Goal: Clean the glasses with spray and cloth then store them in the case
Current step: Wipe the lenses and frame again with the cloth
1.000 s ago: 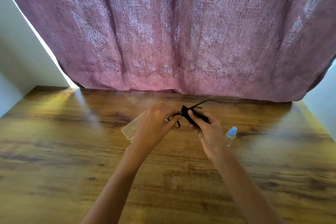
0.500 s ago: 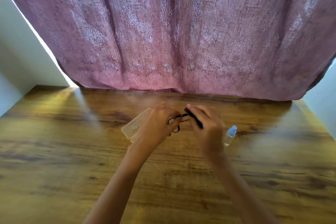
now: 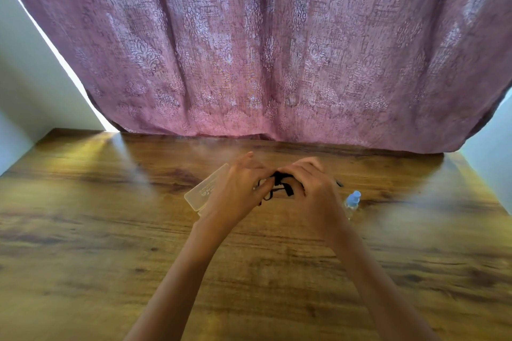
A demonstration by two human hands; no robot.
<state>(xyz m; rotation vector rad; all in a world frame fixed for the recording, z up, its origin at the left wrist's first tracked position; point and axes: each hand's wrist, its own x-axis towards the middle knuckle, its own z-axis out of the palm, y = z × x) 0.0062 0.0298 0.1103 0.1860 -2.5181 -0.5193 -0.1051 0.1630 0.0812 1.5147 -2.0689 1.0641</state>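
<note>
Where hands meet: black glasses (image 3: 279, 187), held above table (image 3: 110, 230), near its middle.
L hand (image 3: 238, 194): fingers curled, pinching glasses' left end; one finger sticks up.
R hand (image 3: 313, 191): fingers curled over glasses' right side, gripping.
Case (image 3: 206, 191): clear, on table, partly behind L hand.
Spray (image 3: 352, 201): on table, just right of R hand.
Curtain (image 3: 277, 50): pink, behind table.

We see a mauve curtain (image 3: 263, 50) with a pale damask pattern, a brown wood-grain table (image 3: 83, 230), black glasses (image 3: 278, 178), a pale translucent case (image 3: 205, 191) and a bottle (image 3: 353, 199) capped light blue.
</note>
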